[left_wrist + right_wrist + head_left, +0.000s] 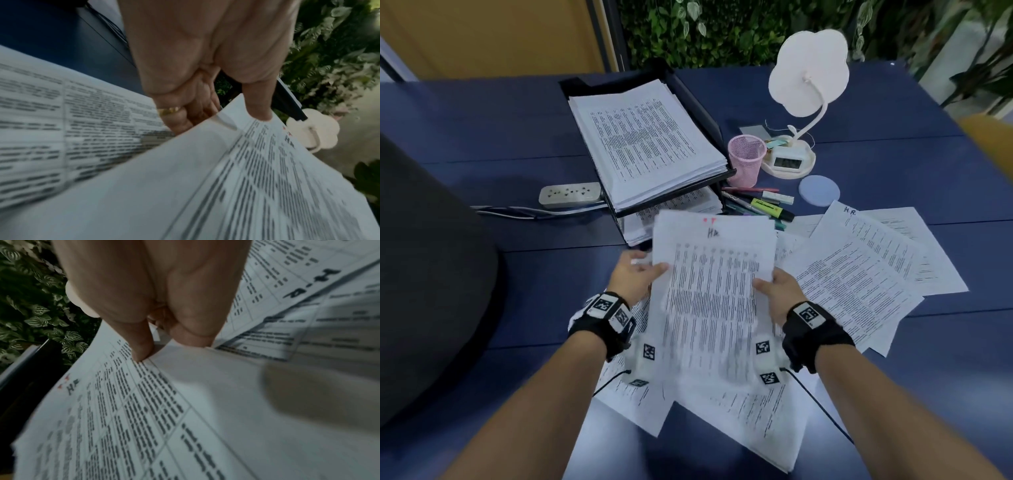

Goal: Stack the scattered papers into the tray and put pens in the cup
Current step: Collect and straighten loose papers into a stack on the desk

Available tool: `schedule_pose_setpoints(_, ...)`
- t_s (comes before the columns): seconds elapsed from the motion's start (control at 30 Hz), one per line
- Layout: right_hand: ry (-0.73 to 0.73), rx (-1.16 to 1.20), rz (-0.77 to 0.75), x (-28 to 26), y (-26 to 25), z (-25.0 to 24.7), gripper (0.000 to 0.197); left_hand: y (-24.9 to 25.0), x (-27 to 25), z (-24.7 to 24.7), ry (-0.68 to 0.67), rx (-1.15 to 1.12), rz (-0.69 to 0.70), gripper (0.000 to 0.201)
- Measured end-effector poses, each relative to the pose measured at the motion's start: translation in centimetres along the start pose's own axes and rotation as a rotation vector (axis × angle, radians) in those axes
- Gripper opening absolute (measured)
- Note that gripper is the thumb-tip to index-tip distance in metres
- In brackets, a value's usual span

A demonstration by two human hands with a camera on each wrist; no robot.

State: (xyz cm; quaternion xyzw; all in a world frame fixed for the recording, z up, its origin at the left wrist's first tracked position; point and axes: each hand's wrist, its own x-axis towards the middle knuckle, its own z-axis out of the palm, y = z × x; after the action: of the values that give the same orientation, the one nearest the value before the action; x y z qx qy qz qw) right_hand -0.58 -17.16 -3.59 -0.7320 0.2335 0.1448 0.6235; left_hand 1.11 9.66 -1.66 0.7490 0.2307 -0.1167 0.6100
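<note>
Both hands hold up a sheaf of printed papers (712, 291) above the blue table, in front of the black tiered tray (702, 102). My left hand (642, 272) pinches its left edge, thumb on top, and my right hand (774, 284) pinches its right edge. The left wrist view shows the thumb (259, 104) on the sheaf (226, 186); the right wrist view shows my thumb (141, 344) on the sheaf (144, 418). The tray's top tier carries a thick paper stack (647, 144). More papers (859, 270) lie scattered on the table. Pens and a highlighter (760, 205) lie by the pink mesh cup (745, 159).
A white desk lamp (804, 102) with a small clock stands behind the cup. A round blue coaster (819, 190) lies near the pens. A power strip (570, 194) with cables sits left of the tray. A dark chair back (431, 274) rises at the left. Plants line the far edge.
</note>
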Motion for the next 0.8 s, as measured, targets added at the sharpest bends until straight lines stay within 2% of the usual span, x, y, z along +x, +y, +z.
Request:
schedule_pose_setpoints(0.1, 0.023, 0.002, -0.012, 0.2, -0.5, -0.2, 0.011, -1.2, -0.9, 0.5, -0.184, 0.169, -0.061, 0.040)
schedule_pose_setpoints(0.13, 0.039, -0.037, -0.016, 0.3, -0.7, -0.2, 0.016, -1.6, -1.1, 0.8, -0.184, 0.217, -0.052, 0.037)
schedule_pose_setpoints(0.2, 0.079, -0.109, -0.026, 0.6, -0.5, -0.3, 0.025, -2.3, -1.4, 1.2, -0.069, 0.296, -0.026, 0.029)
schedule_pose_setpoints(0.23, 0.105, -0.225, -0.050, 0.8, -0.2, -0.5, 0.025, -2.5, -1.7, 1.3, 0.011, 0.355, -0.019, 0.026)
schedule_pose_setpoints(0.3, 0.159, -0.656, -0.061, 0.5, 0.3, -1.0, 0.032, -2.7, -2.0, 1.4, 0.132, 0.455, -0.027, 0.021)
schedule_pose_setpoints(0.37, 0.169, -0.960, -0.034, -0.1, 1.1, -1.5, 0.047, -2.8, -2.3, 1.4, 0.165, 0.501, -0.047, 0.014)
schedule_pose_setpoints(0.47, 0.194, -1.070, -0.073, -0.9, 1.8, -1.4, 0.064, -2.9, -2.1, 1.1, 0.113, 0.541, -0.066, 0.017)
schedule_pose_setpoints(0.6, 0.294, -1.185, -0.157, -1.0, 2.1, -1.3, 0.055, -3.0, -1.9, 0.5, 0.050, 0.520, -0.063, 0.023)
schedule_pose_setpoints(0.7, 0.253, -1.238, -0.162, -0.9, 1.7, -1.1, 0.049, -3.2, -1.9, 0.3, 0.032, 0.501, -0.063, 0.028)
schedule_pose_setpoints(0.8, 0.213, -1.251, -0.099, -0.4, 1.2, -1.3, 0.036, -3.5, -1.7, 0.1, 0.018, 0.508, -0.074, 0.030)
